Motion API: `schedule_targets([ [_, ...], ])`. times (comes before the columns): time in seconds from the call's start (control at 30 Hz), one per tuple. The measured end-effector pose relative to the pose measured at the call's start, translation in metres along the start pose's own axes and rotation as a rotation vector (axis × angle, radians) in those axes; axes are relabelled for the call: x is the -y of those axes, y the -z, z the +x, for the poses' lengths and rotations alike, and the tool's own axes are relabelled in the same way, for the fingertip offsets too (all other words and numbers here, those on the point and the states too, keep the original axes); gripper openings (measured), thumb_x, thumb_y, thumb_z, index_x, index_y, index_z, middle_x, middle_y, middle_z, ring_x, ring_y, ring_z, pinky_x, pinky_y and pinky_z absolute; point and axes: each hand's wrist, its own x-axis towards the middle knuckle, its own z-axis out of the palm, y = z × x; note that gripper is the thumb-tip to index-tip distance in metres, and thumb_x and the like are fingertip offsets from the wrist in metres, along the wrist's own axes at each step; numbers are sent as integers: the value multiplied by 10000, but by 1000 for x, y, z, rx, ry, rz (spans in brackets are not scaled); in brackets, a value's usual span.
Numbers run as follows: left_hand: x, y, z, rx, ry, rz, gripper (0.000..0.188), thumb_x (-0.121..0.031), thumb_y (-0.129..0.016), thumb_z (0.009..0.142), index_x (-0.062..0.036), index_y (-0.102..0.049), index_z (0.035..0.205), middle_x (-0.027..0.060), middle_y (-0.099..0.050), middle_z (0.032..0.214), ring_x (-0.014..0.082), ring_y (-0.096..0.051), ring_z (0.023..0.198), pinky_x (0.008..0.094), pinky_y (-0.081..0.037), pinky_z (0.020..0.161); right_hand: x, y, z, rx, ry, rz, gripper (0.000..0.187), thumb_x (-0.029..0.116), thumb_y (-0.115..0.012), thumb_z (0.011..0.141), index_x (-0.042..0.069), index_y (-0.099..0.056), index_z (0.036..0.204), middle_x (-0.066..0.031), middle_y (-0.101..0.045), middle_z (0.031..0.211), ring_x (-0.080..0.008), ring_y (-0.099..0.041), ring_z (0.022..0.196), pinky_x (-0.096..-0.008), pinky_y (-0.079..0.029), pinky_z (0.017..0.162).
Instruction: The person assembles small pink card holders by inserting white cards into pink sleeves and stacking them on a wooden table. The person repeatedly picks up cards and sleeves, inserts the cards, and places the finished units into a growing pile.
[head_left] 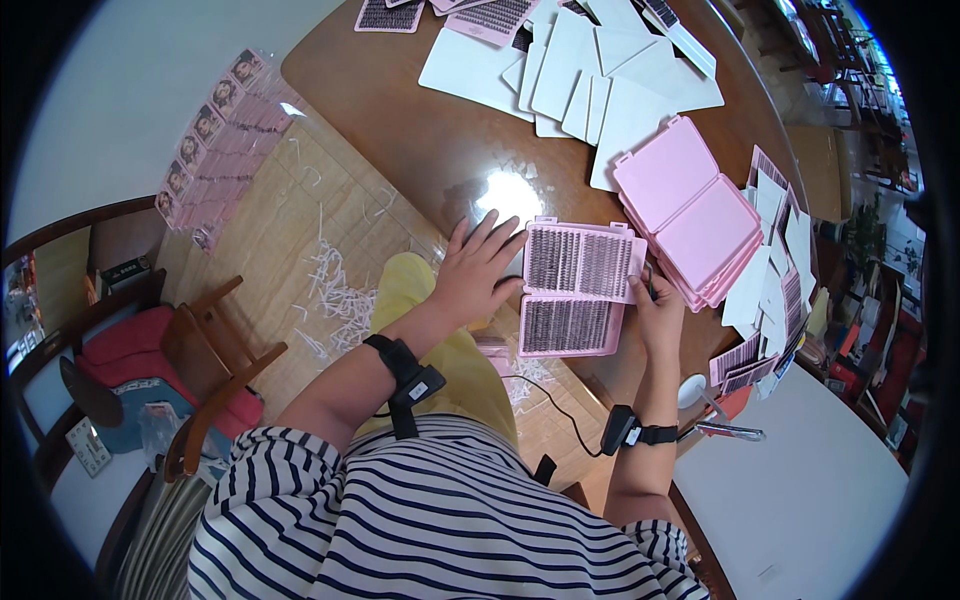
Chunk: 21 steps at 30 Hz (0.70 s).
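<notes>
An open pink plastic case (570,340) lies near the table's front edge, both halves filled with rows of black false-lash clusters (567,262). My left hand (478,268) is open, fingers spread, just left of the case, its fingertips by the upper half's left edge. Whether it touches the case I cannot tell. My right hand (657,308) is closed at the right edge of the upper half, with the thumb by the lash rows. Something small and dark shows at its fingers, too hidden to name. To the upper right, empty open pink cases (690,215) are stacked.
White cards (570,85) and lash sheets (490,20) lie scattered over the far table (380,90). More lash cards (775,270) pile at the right. White paper strips (340,290) litter the floor; packed pink cards (215,140) and a wooden chair (215,360) are leftward.
</notes>
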Motion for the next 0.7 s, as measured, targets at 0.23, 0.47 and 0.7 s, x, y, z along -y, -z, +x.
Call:
schedule_targets([
  [0.23,-1,-1,0,-15,-3,0,692,-358,-717,858,-151,-508,1485,80,-456,1557,308,-328,1496,553,-165,1219,-4,-4,1,-38,46,12,265,142,-746,928,-54,-731,1104,-56,-702,773,-62,-557,721,-272,-498,696],
  [0.47,-5,1,2,16,-5,23,690,-369,-696,871,-157,-496,1496,57,-436,1579,292,-330,1497,558,-153,1221,0,-8,0,-60,31,-43,269,143,-746,923,-48,-730,1112,-80,-714,774,-69,-568,712,-278,-501,689],
  [0.7,-8,1,2,88,-79,62,671,-376,-678,889,-169,-492,1500,23,-396,1613,270,-319,1502,551,-154,1220,4,-7,2,-67,44,-69,262,132,-737,922,-47,-731,1114,-93,-717,774,-76,-574,704,-284,-504,691],
])
